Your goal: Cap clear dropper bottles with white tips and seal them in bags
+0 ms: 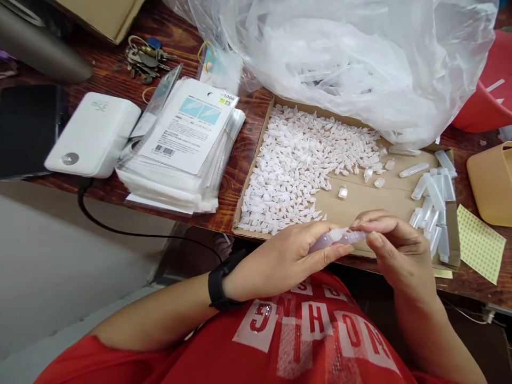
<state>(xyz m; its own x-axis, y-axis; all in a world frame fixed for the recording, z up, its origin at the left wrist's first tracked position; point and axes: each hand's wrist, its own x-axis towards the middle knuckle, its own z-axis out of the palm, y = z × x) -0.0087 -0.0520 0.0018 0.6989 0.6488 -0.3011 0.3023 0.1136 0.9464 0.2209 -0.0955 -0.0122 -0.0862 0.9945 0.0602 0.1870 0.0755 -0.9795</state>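
My left hand (296,253) is closed around a couple of translucent, lilac-tinted plastic tubes (330,239), held just over the front edge of a shallow cardboard tray (344,213). With thumb and forefinger pinched, my right hand (400,248) works at the tubes' right end; whatever small piece sits between those fingertips is hidden. A thick spread of small white plastic nozzle-like caps (288,165) covers the tray's left side. A few loose caps (343,192) lie apart near its middle. Empty-looking clear tubes (434,192) are heaped along its right side.
Behind the tray bulges a large clear plastic bag (340,69) of white pieces. To the left are packaged cards (188,128), a white power bank (94,133) with a black cable, and keys (146,58). A yellow sticker sheet (480,242) and tan container (492,181) stand right.
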